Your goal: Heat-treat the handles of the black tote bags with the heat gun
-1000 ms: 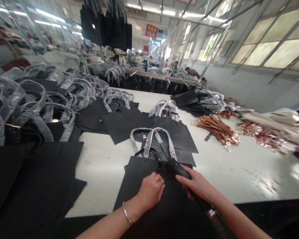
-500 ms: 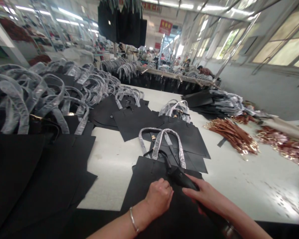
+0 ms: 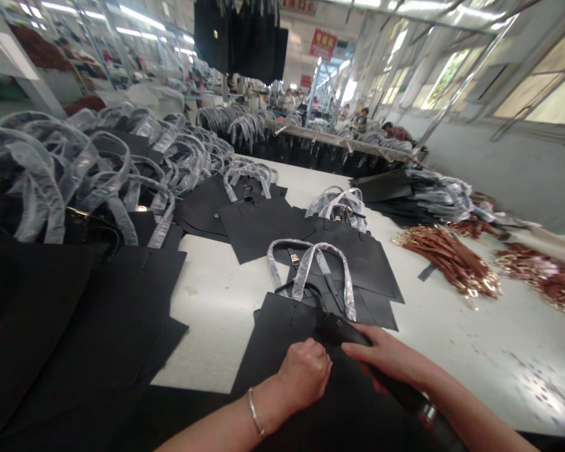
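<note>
One black bag (image 3: 341, 411) lies at lower centre of the frame, where I should hold steady the long dark object (image 3: 400, 392) gripped by my right hand (image 3: 381, 356), while my left hand (image 3: 306, 371), fingers curled closed, presses lightly on it.

light: tubes (image 3: 433, 11) and windows (image 3: 537, 88) beyond right hand (image 3: 383, 356) | glare: table (image 3: 539, 380) right of it | bag (image 3: 358, 402) under it: near-black, detail lost | far background: blurred | edges: stretched
</note>
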Demonstrator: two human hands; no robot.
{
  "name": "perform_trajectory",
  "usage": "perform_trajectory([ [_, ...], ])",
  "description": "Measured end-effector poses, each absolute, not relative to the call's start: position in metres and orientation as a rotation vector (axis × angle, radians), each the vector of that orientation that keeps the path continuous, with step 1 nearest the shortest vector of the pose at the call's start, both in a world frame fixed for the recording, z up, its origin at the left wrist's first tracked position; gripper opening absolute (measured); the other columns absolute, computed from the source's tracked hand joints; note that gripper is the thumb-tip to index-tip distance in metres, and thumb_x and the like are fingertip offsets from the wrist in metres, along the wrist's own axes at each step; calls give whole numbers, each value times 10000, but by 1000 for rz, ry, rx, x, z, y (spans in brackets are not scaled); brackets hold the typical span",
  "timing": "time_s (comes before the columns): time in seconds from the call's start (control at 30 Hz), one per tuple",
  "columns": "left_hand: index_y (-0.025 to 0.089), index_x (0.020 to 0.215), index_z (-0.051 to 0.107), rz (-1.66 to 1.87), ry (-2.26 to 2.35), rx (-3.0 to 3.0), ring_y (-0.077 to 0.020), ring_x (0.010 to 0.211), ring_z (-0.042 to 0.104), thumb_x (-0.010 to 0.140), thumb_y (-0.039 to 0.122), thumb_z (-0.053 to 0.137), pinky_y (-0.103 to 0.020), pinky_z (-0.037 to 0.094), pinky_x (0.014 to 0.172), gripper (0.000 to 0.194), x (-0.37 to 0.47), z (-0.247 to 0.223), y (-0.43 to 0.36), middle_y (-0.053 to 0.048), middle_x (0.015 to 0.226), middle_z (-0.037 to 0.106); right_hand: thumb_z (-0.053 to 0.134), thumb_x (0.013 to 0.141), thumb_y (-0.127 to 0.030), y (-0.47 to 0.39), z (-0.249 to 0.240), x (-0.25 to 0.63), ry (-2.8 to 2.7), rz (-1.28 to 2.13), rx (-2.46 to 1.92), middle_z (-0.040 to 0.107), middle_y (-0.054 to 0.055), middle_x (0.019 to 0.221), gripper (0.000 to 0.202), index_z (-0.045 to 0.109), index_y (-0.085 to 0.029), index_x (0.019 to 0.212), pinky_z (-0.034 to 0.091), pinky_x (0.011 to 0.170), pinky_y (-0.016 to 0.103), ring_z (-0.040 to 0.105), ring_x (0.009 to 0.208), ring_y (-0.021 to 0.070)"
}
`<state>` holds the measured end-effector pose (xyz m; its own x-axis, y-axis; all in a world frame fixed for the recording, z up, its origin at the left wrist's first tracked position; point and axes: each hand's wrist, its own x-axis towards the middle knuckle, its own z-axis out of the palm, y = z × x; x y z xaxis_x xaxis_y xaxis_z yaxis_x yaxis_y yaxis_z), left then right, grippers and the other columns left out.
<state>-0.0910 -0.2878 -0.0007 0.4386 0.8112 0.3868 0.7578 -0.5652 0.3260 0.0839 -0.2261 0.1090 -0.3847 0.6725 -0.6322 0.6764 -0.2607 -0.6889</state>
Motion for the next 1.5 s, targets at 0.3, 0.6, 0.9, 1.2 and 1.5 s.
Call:
perform_trajectory([
  [0.3, 166, 685, 579, 810, 1207, 2695, -175, 673, 574, 879, 220, 488, -280, 449, 578, 221, -93, -3, -292, -56, 684, 605, 581, 849, -419, -205, 130, 66, 2368, -1346, 2012, 582, -57, 536, 558, 481, -200, 1352, 464, 405, 211, 606, 400, 150],
  [0.6, 177, 627, 598, 813, 889, 2793, -166, 555, 566, 791, 234, 526, -267, 418, 495, 189, -95, -6, -294, -50, 620, 611, 602, 813, -345, -231, 120, 48, 2093, -1686, 1476, 655, -30, 658, 397, 611, -228, 1193, 416, 337, 174, 569, 378, 112],
  [0.9, 150, 631, 637, 696, 1013, 2783, -174, 438, 498, 799, 302, 506, -316, 378, 464, 262, -87, -7, -293, -50, 461, 530, 678, 744, -305, -225, 124, 12, 2321, -1396, 1483, 715, 19, 748, 495, 629, -205, 1227, 471, 471, 200, 639, 526, 154],
  [1.2, 167, 694, 619, 636, 1100, 2636, -176, 629, 583, 853, 303, 482, -288, 459, 553, 249, -97, 9, -295, -50, 690, 637, 625, 822, -404, -199, 136, 32, 2406, -1589, 1843, 595, -53, 594, 613, 444, -240, 1384, 451, 379, 194, 594, 406, 131],
  [1.5, 158, 1327, 471, 692, 1290, 2392, -284, 1357, 322, 869, 434, 530, -441, 265, 1134, 538, -93, 10, -287, -126, 1455, 396, 584, 827, -550, -239, 135, 182, 1719, -1721, 2314, 561, -40, 597, 439, 547, -196, 1084, 429, 341, 181, 557, 384, 111],
])
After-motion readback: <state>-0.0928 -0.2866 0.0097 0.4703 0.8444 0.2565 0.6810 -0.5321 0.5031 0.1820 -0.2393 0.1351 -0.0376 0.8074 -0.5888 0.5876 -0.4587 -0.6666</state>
